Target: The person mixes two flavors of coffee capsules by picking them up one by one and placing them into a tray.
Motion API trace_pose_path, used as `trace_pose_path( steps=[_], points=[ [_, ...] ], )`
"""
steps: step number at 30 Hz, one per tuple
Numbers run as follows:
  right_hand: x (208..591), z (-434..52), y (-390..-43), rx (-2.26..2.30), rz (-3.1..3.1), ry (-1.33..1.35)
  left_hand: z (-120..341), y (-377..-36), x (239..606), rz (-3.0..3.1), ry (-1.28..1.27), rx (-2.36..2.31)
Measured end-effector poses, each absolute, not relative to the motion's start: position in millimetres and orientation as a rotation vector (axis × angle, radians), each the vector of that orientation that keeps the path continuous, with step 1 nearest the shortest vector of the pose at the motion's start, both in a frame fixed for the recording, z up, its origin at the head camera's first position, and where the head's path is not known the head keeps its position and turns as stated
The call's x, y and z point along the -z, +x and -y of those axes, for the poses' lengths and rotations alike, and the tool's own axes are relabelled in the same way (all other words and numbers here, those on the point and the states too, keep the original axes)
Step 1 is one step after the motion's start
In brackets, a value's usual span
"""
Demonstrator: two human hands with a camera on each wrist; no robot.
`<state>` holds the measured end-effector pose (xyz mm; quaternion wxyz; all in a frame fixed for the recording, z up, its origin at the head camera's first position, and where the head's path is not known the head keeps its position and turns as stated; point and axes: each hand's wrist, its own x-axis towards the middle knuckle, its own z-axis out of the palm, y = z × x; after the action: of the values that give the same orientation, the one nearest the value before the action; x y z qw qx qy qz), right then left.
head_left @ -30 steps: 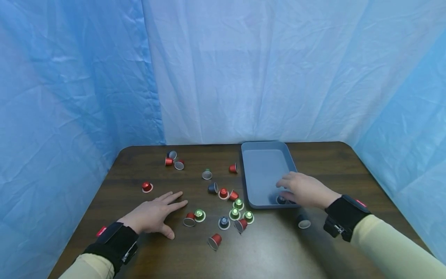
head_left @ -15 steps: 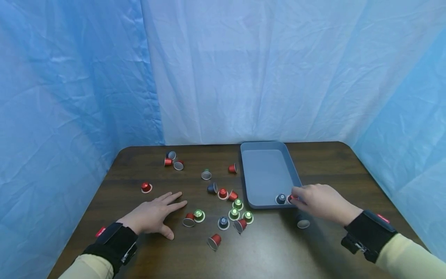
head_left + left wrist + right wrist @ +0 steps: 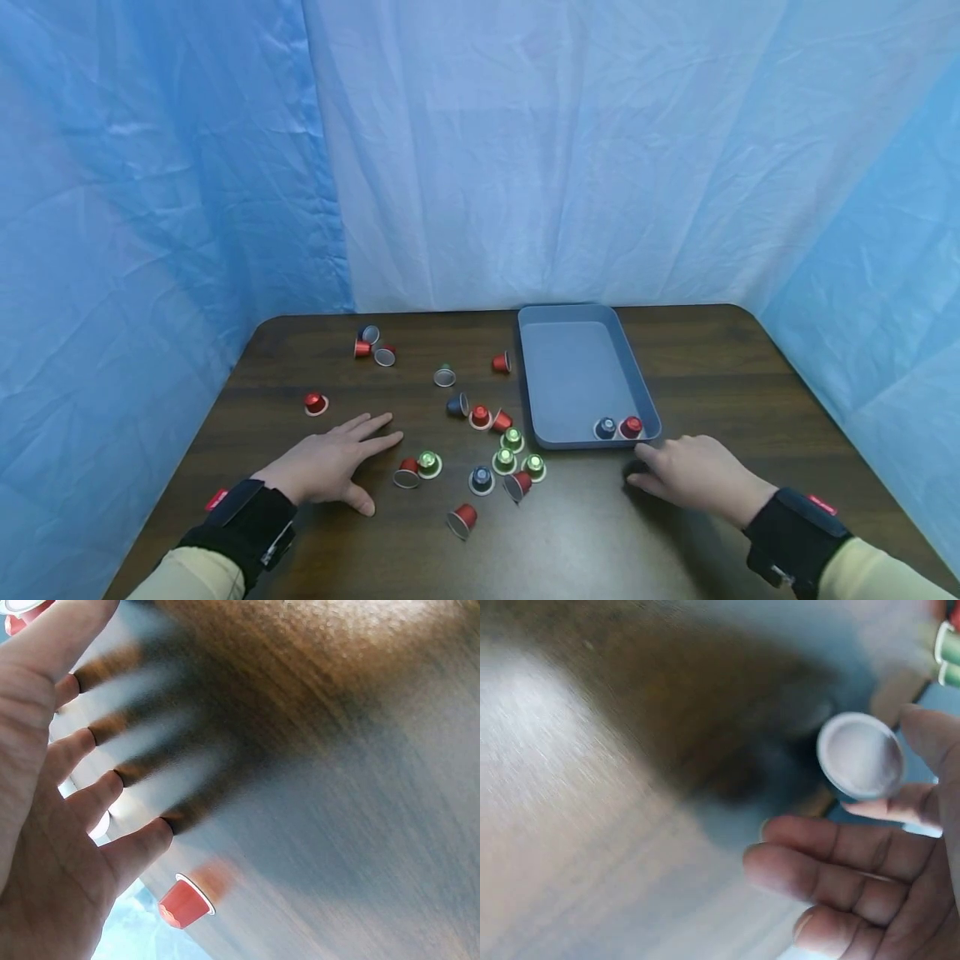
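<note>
A grey-blue tray (image 3: 577, 333) stands on the dark wooden table, with a blue capsule (image 3: 604, 428) and a red capsule (image 3: 631, 427) in its near end. Just in front of the tray my right hand (image 3: 693, 477) reaches a dark capsule (image 3: 634, 469) on the table. In the right wrist view the thumb and a finger of my right hand (image 3: 855, 862) curl round this capsule's white foil lid (image 3: 859, 754). My left hand (image 3: 330, 467) rests flat on the table, fingers spread, holding nothing. In the left wrist view a red capsule (image 3: 182, 904) lies beyond the fingers of that left hand (image 3: 52, 825).
Several red, green and blue capsules lie scattered between my hands, among them a red one (image 3: 463, 517), a green cluster (image 3: 513, 450) and a blue one (image 3: 482, 479). More sit at the back left (image 3: 372, 343). Blue cloth walls close in the table.
My right hand has drawn back out of the tray, leaving a red capsule beside the blue one, and has come down onto the dark capsule in front of the tray. The left hand stayed still.
</note>
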<state>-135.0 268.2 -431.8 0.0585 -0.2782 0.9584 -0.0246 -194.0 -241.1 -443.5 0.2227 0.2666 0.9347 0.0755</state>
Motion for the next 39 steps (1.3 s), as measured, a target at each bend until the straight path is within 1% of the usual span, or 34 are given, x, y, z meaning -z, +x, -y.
trace_pose_path(
  steps=[9,18,20,24,32,39],
  points=[
    [449.8,-262.8,-129.5,0.111,-2.920,-0.625,241.5,-194.7,445.1,-2.579,0.740,-0.210],
    [445.6,-255.3,-128.7,0.186,-2.849,-0.464,242.7,-195.3,447.2,-2.574,0.740,-0.221],
    [441.2,-253.9,-128.9,0.193,-2.838,-0.466,242.7,-195.3,447.2,-2.574,0.739,-0.220],
    [431.7,-253.3,-129.5,0.232,-2.824,-0.574,242.1,-195.2,446.1,-2.572,0.731,-0.221],
    [406.3,-252.3,-130.6,0.366,-2.805,-0.964,243.1,-195.5,446.4,-2.569,0.734,-0.238],
    [384.2,-244.0,-135.0,0.368,-2.954,-1.301,242.6,-195.8,445.8,-2.565,0.739,-0.232]
  ],
)
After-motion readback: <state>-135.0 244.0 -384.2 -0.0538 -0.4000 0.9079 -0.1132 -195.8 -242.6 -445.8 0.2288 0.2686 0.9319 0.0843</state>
